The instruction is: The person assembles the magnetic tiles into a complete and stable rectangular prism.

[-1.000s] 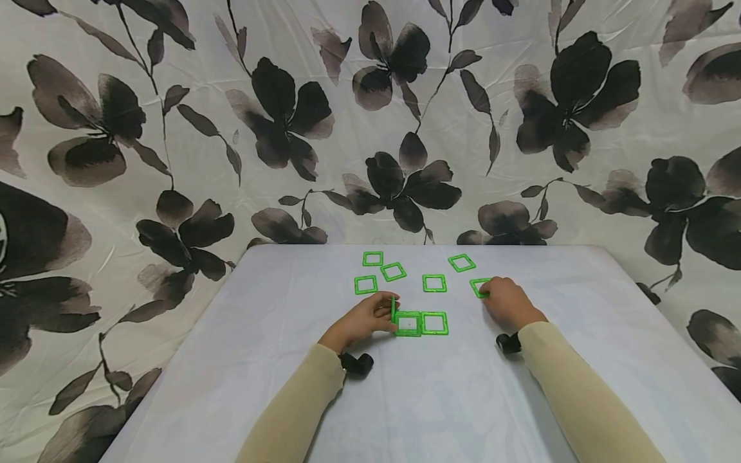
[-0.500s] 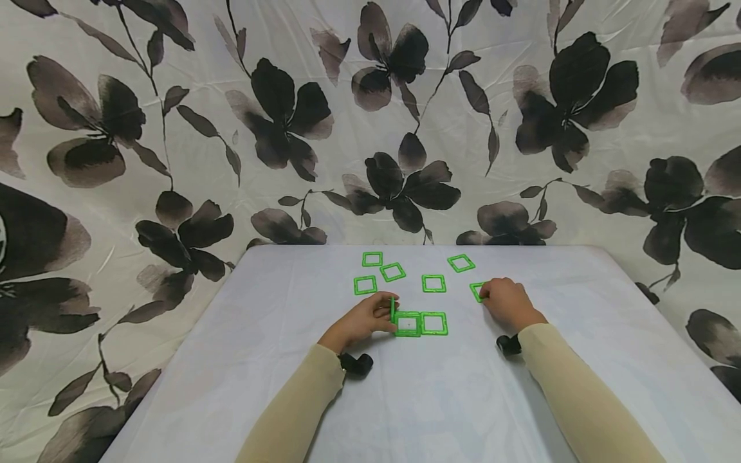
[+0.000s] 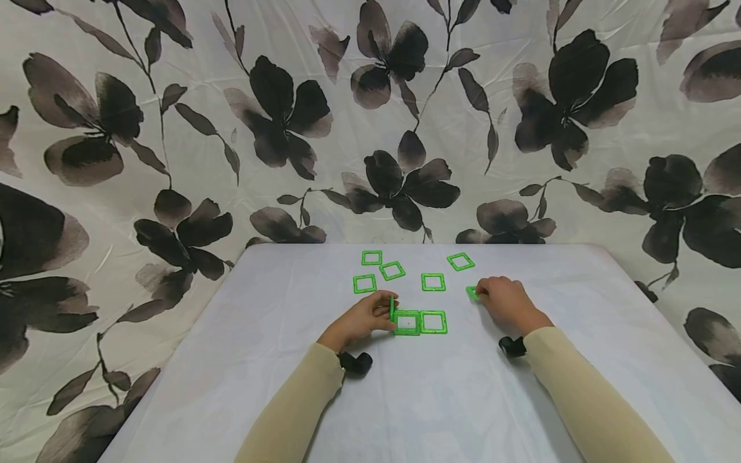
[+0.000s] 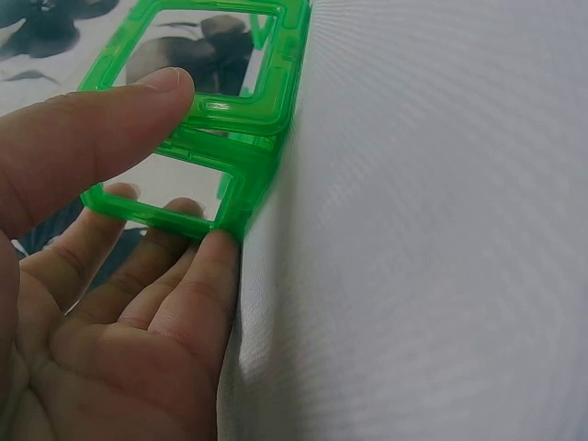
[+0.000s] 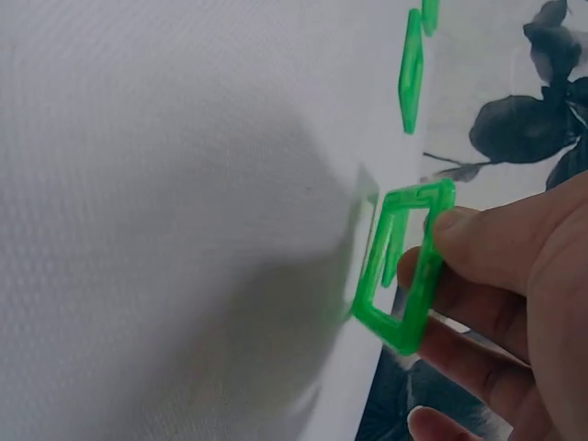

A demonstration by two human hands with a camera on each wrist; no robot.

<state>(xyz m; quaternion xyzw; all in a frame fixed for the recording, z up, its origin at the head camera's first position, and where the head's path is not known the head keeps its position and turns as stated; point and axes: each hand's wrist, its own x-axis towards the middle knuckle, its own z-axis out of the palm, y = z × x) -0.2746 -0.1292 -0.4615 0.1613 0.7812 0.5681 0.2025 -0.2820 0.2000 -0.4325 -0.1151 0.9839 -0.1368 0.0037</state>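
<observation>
In the head view, my left hand (image 3: 365, 320) holds an upright green square magnetic tile (image 3: 392, 308) by its left side. Two flat green tiles (image 3: 433, 322) adjoin it on the right, edge to edge. The left wrist view shows the thumb across a green frame (image 4: 248, 115), the other fingers beneath and behind. My right hand (image 3: 508, 302) pinches another green magnetic tile (image 5: 430, 276) between thumb and fingers. That tile is tilted up, with a shadow on the white cloth beside it; the fingers hide part of it in the head view.
Several loose green tiles lie farther back on the white-covered table (image 3: 417, 405), among them a tile (image 3: 433, 282) in the middle, a slanted one (image 3: 460, 261) to the right and a tile (image 3: 365, 283) at left. A flower-printed cloth (image 3: 347, 122) hangs behind the table.
My right hand has tipped its tile up from lying nearly flat and shifted it slightly left and nearer. The left hand and the joined tiles have stayed put.
</observation>
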